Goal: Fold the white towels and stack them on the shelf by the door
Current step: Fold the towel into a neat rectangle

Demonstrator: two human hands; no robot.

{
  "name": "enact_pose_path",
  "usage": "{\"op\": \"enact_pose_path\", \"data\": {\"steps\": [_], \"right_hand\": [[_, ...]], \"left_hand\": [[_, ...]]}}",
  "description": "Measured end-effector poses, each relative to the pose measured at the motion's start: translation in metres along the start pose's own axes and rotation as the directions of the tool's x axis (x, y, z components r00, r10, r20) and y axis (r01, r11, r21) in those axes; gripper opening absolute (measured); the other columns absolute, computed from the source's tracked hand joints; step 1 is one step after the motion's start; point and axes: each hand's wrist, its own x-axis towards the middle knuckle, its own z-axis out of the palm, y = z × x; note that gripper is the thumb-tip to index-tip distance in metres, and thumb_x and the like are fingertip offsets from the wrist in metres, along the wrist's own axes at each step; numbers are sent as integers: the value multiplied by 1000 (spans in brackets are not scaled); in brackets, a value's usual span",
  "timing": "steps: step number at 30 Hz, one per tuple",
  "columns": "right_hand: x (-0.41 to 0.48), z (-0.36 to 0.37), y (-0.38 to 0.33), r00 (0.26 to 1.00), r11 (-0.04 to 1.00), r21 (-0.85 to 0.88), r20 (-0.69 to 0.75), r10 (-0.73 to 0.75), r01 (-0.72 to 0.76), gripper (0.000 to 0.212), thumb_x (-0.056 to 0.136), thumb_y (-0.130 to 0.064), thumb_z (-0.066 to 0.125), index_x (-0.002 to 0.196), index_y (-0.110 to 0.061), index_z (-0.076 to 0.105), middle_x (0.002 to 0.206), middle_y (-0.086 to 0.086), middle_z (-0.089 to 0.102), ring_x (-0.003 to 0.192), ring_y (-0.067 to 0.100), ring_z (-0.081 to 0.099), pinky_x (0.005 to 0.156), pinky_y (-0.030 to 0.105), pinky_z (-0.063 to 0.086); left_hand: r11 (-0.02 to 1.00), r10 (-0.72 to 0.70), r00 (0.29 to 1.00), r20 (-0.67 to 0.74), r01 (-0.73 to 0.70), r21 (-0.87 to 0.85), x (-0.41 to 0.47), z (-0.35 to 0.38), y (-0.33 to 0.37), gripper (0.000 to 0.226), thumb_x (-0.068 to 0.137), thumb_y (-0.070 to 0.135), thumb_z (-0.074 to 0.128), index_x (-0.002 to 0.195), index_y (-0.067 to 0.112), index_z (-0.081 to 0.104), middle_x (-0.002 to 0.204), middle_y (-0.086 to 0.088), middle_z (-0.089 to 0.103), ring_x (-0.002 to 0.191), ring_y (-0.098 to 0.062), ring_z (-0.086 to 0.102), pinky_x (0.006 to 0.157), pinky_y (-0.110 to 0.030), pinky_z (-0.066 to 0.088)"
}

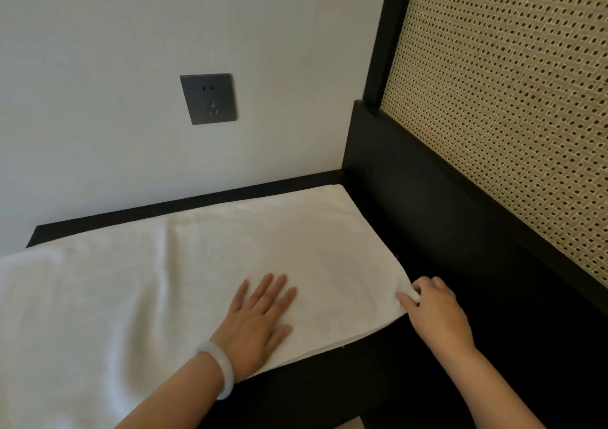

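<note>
A white towel point(204, 257) lies spread over a black surface point(427, 280), reaching from the back right corner to the left edge of the view. My left hand point(260, 313) lies flat on the towel with fingers straight and spread; a pale bangle is on its wrist. My right hand point(434, 310) pinches the towel's near right corner between thumb and curled fingers, right at the edge of the cloth.
A white wall with a dark grey socket point(209, 98) stands behind the surface. On the right rises a black frame point(388, 33) with a woven cane panel point(513, 99). A strip of light floor shows at the bottom.
</note>
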Motion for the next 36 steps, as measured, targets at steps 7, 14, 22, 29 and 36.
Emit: {"op": "enact_pose_path", "data": {"steps": [7,14,22,29,36], "right_hand": [[9,-8,2,990,997,51,128,56,-63,24,98,-25,58,118,-12,56,117,1,48,91,14,54,78,31,51],[-5,5,-43,895,892,-208,-119,-430,401,51,99,-38,42,147,-21,42,152,4,41,140,23,39,115,35,27],[-4,28,-76,933,906,-269,245,-265,328,73,97,-66,12,158,-29,-3,166,-4,-10,152,25,-15,118,52,-13],[-35,81,-128,820,809,-172,244,-517,561,76,82,-57,-17,154,-33,-18,164,-8,-18,149,11,-21,119,47,-16],[-62,74,-200,841,772,-333,201,-503,541,61,100,-36,22,158,-16,16,166,7,8,153,31,1,118,59,-5]], "left_hand": [[1000,-6,1000,-22,7,20,-3,3,0,64,103,57,20,156,21,23,160,0,28,144,-23,31,110,-45,17],[999,-3,999,41,1,42,-3,2,2,88,94,74,27,152,7,33,158,-10,31,144,-26,32,109,-46,20],[999,34,999,10,-34,12,-20,0,3,72,94,72,25,154,33,26,160,-5,29,144,-31,31,107,-52,19],[995,-95,995,25,95,29,-75,1,-25,65,99,63,22,156,31,21,161,3,24,146,-25,29,107,-52,18],[943,-324,938,125,331,-40,-187,-8,-75,61,101,60,23,156,33,18,163,7,20,147,-24,25,108,-47,16]]}}
